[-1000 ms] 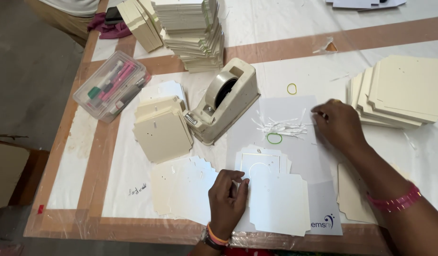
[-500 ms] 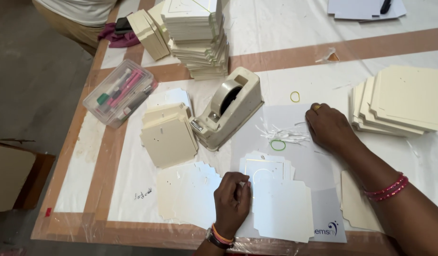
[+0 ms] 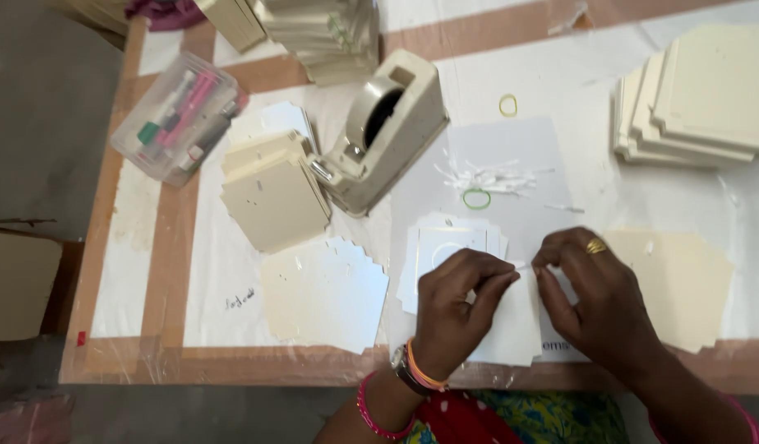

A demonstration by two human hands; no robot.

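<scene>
Two hands meet over the near edge of the table, right above a small stack of white notched cards [image 3: 511,316]. The left hand [image 3: 457,308] has thumb and fingers pressed together on one end of a thin white strip [image 3: 523,266]; the right hand [image 3: 597,300], gold ring on one finger, pinches the other end. The strip is short, pale and narrow, stretched almost level between the two sets of fingertips, just over the cards. Whether it is paper or plastic cannot be told.

The cards under the hands are flat, matte, squarish with stepped corners, and one further back shows a fine gold outline. Left of them, a fanned pile of cream cards [image 3: 323,292] of the same cut; beyond that, a thicker beige card stack [image 3: 272,197].

Further up lies a loose heap of white strips [image 3: 490,177] with a green rubber band [image 3: 476,199] just beside it and a yellow rubber band [image 3: 507,105] a little beyond. The beige plastic tape dispenser [image 3: 383,131], bulky and smooth, sits between the beige stack and the strips. A clear plastic box of markers [image 3: 175,123] rests far left, and a big cream card pile [image 3: 700,99] far right, all on the plastic-covered table [image 3: 166,271].
</scene>
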